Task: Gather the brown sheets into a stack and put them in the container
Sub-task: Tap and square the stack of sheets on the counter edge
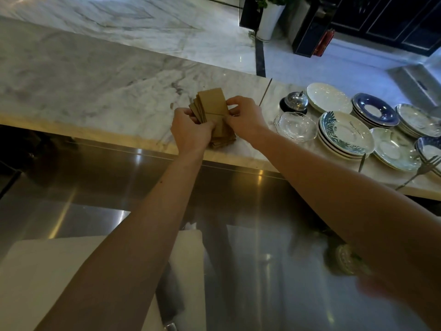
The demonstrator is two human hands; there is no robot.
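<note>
Head view: one frame, looking down over both forearms at a marble table [95, 91] that runs across the middle of the frame.
Brown sheets [212, 103]: a fanned bundle at the centre of the frame, near the table's front edge, partly lifted, its lower end resting on or just above more brown sheets on the marble.
Left hand [191, 132]: clenched around the bundle's left side and lower edge, thumb on top.
Right hand [243, 115]: grasping the bundle's right edge, fingers curled over it.
Container: cannot tell which item it is.
Service bell [294, 101]: right of centre, just beyond the right hand.
Glass saucer [296, 126]: just beside the bell, nearer the front edge.
Saucer stacks [346, 132]: several, white, blue and leaf-patterned, filling the right side.
Forks [422, 168]: at the far right edge, over the table's front.
Steel counter [238, 211]: lower half of the frame, below the marble.
White board [47, 271]: lower left, on the steel.
</note>
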